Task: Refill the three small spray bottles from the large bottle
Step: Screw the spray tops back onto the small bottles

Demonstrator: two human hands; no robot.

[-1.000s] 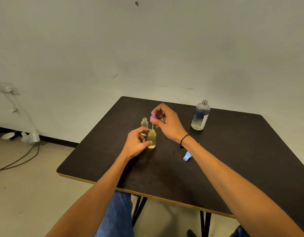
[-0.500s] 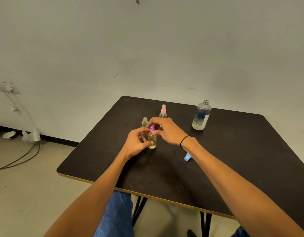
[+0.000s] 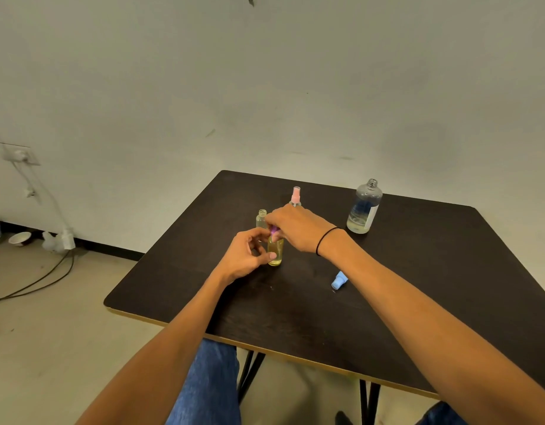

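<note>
The left hand (image 3: 249, 256) pinches the yellow-filled small bottle (image 3: 275, 251) near the counter (image 3: 433, 271) centre, while the right hand (image 3: 295, 227) has its fingers (image 3: 272, 222) closed on the purple spray cap (image 3: 274, 230) at the bottle's neck, apparently screwing it on. If the cap goes on cross-threaded it could leak, and a careless twist might knock the uncapped empty bottle (image 3: 261, 218) just beside at 11 o'clock. The pink-capped bottle (image 3: 295, 198) stands at 12, the large bottle (image 3: 363, 207) at 2, the blue cap (image 3: 338, 280) at 4; all edges lie well apart, with open room toward 6.
</note>
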